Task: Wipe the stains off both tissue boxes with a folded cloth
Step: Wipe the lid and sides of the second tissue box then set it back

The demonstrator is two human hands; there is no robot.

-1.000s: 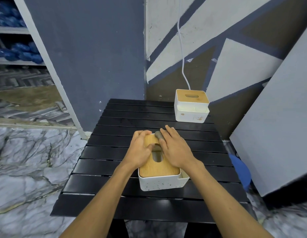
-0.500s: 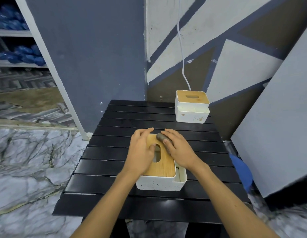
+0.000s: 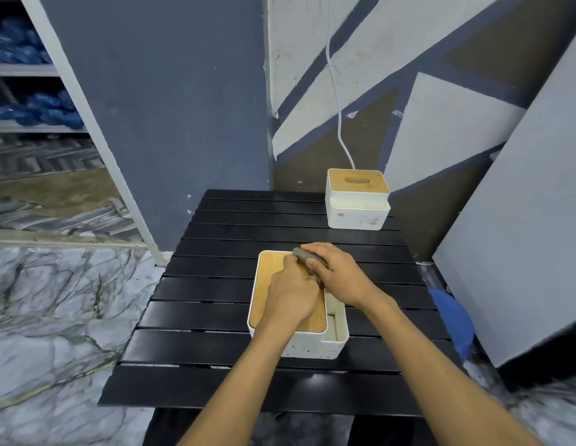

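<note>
The near box sits in the middle of the black slatted surface, its wooden lid facing up and an open side pocket along its right edge. Small dark specks dot its white front wall.

The right hand lies over the lid's far right corner. Its grip is curled round the grey folded cloth, thumb on top, and the cloth touches the lid's edge.

The left hand rests on the lid just beside it, back up, with bent fingers meeting the cloth. Whether its grip pinches the cloth or only presses the lid cannot be told, as the fingertips are hidden.

The far box stands upright at the back right corner of the surface, well apart from the hands, with brown marks on its white front wall. A white cable hangs down the painted wall behind it.
</note>
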